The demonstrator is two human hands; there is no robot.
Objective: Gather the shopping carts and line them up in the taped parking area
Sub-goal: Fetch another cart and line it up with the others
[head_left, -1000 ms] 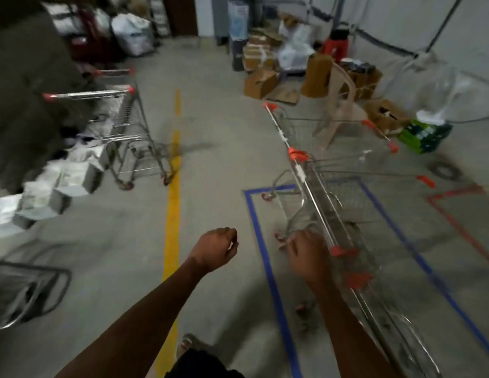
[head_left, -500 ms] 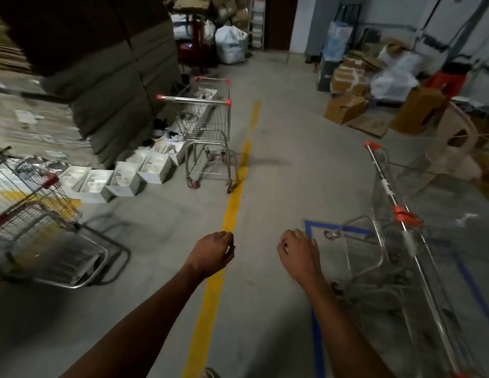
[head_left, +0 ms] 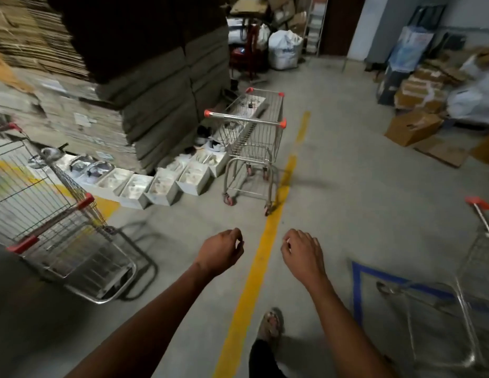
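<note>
Lower centre of frame: left hand (head_left: 221, 252) and right hand (head_left: 304, 255) held out over grey concrete floor (head_left: 360, 192), fingers loosely curled, both holding nothing. Yellow painted floor line (head_left: 254, 274) runs between them. Small chrome wire shopping cart with red handle caps (head_left: 251, 148) stands frame centre, just left of line. Larger wire cart with red trim (head_left: 55, 222) at left edge. Third wire cart (head_left: 472, 279) at right edge, over corner of blue tape rectangle (head_left: 359, 285). White open boxes (head_left: 161, 184) line stacked cardboard (head_left: 156, 105), upper left.
</note>
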